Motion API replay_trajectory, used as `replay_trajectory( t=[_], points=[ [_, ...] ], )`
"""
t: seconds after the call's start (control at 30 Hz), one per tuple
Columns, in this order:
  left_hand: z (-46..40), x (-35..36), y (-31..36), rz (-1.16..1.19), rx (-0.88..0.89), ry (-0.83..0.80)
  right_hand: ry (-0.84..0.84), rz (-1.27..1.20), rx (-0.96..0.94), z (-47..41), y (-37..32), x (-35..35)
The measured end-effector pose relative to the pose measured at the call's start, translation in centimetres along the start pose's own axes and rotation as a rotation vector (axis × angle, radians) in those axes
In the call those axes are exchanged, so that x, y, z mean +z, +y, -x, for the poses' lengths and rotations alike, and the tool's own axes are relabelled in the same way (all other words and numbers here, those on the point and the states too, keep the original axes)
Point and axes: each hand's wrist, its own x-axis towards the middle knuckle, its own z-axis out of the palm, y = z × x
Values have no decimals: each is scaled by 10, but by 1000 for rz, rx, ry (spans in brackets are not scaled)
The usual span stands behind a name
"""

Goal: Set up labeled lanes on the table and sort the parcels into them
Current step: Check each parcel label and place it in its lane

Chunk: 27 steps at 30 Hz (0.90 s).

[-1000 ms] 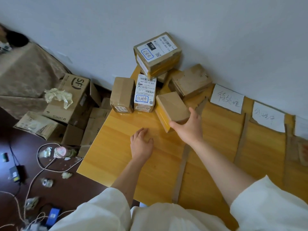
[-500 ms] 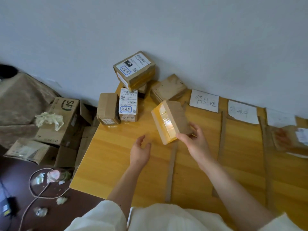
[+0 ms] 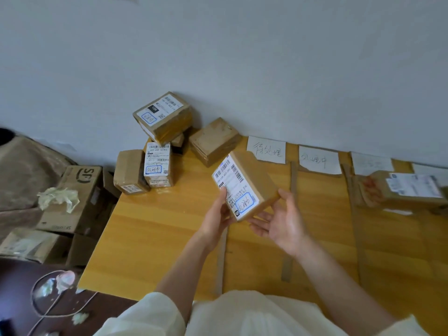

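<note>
Parcels are waiting in a heap (image 3: 157, 141) at the tabletop's (image 3: 155, 226) far left corner, while one parcel (image 3: 244, 185) is being held up over the first lane, label facing the person, likely so its handwritten mark can be matched to the paper lane labels (image 3: 266, 149) along the wall. The left hand (image 3: 218, 215) is gripping its near edge; the right hand (image 3: 281, 219) is cradling it underneath, fingers loosely curled around it.

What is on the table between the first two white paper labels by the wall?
In the head view, a brown cardboard strip divides the first white paper label from the second.
</note>
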Motion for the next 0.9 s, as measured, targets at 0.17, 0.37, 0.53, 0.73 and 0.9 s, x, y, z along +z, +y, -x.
replay_trajectory(
  t=[0.17,0.37,0.53,0.73,0.9],
  points=[
    [-3,19,-6,6,5,-9,1,-10,38,5,-7,-21],
    [-5,30,-8,0,25,9,45,68,37,8,-7,-35],
    [-7,33,-13,-46,22,62,112,135,-53,11,-3,-42],
    [-7,34,-21,-45,-10,101,86,226,-47,13,2,-48],
    [-7,38,-22,-46,-12,120,94,187,-17,13,6,-54]
  ],
)
